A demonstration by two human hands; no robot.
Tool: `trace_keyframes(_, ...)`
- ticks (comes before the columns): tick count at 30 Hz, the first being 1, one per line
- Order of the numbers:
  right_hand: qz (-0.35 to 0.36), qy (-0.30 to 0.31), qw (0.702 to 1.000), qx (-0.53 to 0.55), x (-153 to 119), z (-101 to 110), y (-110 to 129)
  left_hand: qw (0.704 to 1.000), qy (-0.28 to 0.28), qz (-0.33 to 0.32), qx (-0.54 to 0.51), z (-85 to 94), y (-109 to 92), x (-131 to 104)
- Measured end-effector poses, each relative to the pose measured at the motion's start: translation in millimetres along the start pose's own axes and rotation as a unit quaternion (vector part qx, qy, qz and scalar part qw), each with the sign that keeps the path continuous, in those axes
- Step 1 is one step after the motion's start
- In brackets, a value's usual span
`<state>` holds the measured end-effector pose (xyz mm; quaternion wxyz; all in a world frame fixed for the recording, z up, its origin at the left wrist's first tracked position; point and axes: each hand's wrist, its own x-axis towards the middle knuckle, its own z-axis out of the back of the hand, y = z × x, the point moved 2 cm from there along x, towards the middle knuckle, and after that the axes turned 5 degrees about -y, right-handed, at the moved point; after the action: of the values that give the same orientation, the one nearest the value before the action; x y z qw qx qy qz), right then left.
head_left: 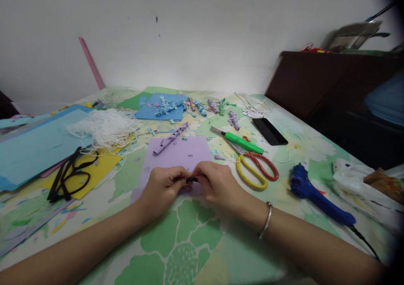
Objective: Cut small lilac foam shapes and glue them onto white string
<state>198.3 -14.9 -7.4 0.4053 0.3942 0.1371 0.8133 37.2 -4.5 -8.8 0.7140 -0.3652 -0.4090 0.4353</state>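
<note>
My left hand (168, 186) and my right hand (213, 184) meet above the near edge of a purple foam-like sheet (198, 148). Between them, both sets of fingers pinch a small black piece (192, 179), mostly hidden by the fingertips; its exact kind does not show. A rolled purple tube (172, 138) with cut slits lies on the sheet just beyond my hands. To the right of my right hand rest red-and-yellow scissors (252, 171), with a green utility knife (243, 142) lying across their blades.
At right are a blue hot glue gun (322, 196), a black phone (269, 131) and a plastic bag (360, 184). At left lie black strips (67, 175), tangled white string (105, 127) and light blue sheets (41, 139). Small curled paper pieces (200, 108) sit farther back.
</note>
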Motion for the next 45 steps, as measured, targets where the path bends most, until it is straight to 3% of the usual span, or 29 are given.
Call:
trace_keyframes(6, 0.045, 0.004, 0.999, -0.020, -0.4, 15.5, -6.9, 0.993, 0.045, 0.032, -0.101, -0.6, -6.4, 1.7)
trace_keyframes(10, 0.101, 0.037, 0.994, -0.023, -2.5, 17.9, -2.8, 0.961, 0.087, 0.144, -0.219, -2.3, -1.5, 5.5)
trace_keyframes(12, 0.083, 0.025, 0.994, -0.073, 0.7, 21.5, -2.3, 0.947, 0.089, 0.181, -0.251, -2.3, 2.2, 6.7)
trace_keyframes(16, -0.073, -0.024, 0.965, -0.251, 11.1, 53.0, -17.0, 0.946, 0.046, 0.217, -0.235, 2.2, 6.4, 8.3)
trace_keyframes(17, -0.185, 0.026, 0.922, -0.338, 11.2, 64.0, -27.1, 0.947, 0.034, 0.220, -0.233, 3.7, 6.2, 8.8)
trace_keyframes(18, -0.237, 0.046, 0.900, -0.364, 10.9, 75.3, -35.4, 0.947, 0.028, 0.219, -0.234, 5.0, 5.5, 9.3)
trace_keyframes(21, -0.315, 0.098, 0.865, -0.379, 7.2, 100.9, -59.1, 0.946, 0.031, 0.215, -0.241, 7.3, 3.2, 10.6)
trace_keyframes(26, -0.353, 0.149, 0.857, -0.344, 1.5, 109.6, -79.2, 0.939, 0.006, 0.227, -0.259, 9.2, 6.3, 11.0)
trace_keyframes(36, -0.425, 0.113, 0.871, -0.218, 3.1, 113.9, -82.1, 0.941, -0.022, 0.209, -0.264, 13.4, 6.9, 11.2)
trace_keyframes(41, -0.435, 0.078, 0.897, -0.002, 7.0, 120.8, -75.0, 0.937, -0.056, 0.174, -0.296, 17.1, 7.5, 14.8)
trace_keyframes(45, -0.384, 0.045, 0.913, 0.130, 8.6, 114.2, -57.1, 0.945, -0.049, 0.159, -0.283, 20.0, 8.0, 17.5)
